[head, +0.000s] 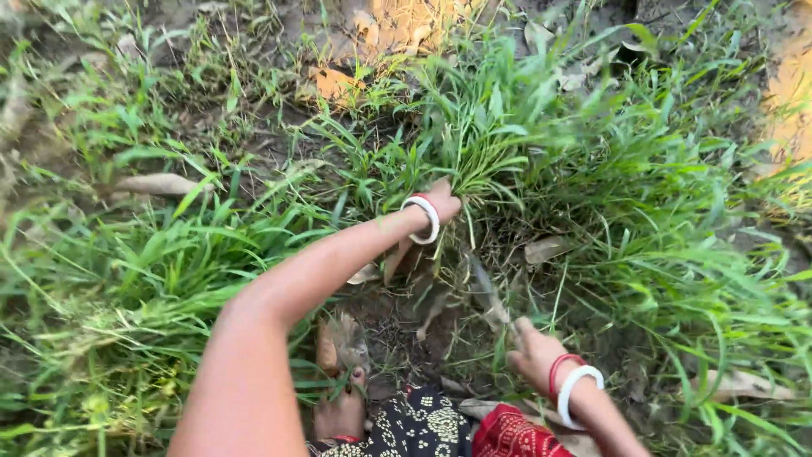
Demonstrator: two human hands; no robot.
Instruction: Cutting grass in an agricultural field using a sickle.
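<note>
The left hand [441, 206] closes around a grass clump [474, 161] rising up and away from it; the right hand [534, 351] grips a blurred blade [488, 296] angled toward the clump's base.

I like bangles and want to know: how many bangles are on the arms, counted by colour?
White bangles: 2, one on the left wrist and one on the right wrist
Red bangles: 1, a red bangle beside the white one on the right wrist
Total: 3
</note>
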